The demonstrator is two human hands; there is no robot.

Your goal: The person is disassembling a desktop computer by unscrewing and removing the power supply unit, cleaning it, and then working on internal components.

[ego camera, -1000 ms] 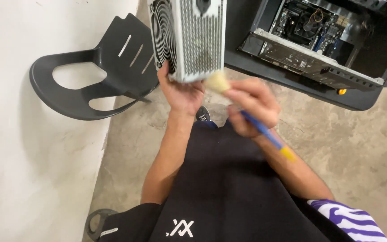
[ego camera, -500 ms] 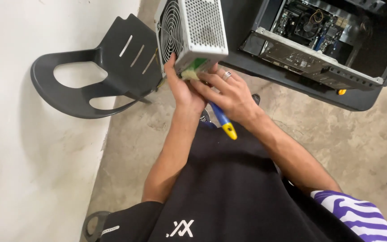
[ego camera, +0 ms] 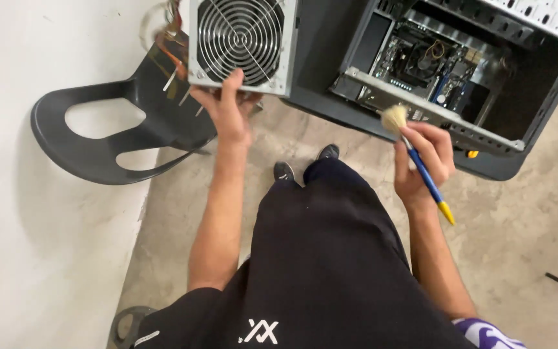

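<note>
Computer case [ego camera: 537, 139] open, motherboard [ego camera: 421, 61] inside; hands hold power supply [ego camera: 241, 42], brush [ego camera: 418, 161].

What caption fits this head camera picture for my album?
Left hand holds a grey metal fan box; right hand holds a blue-handled brush near an open computer case.

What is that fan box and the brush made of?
The fan box, held in the left hand, looks like bare grey sheet metal with a shiny wire grille. The brush, in the right hand, has pale soft bristles and a glossy blue and yellow handle, probably plastic or painted wood.
</note>
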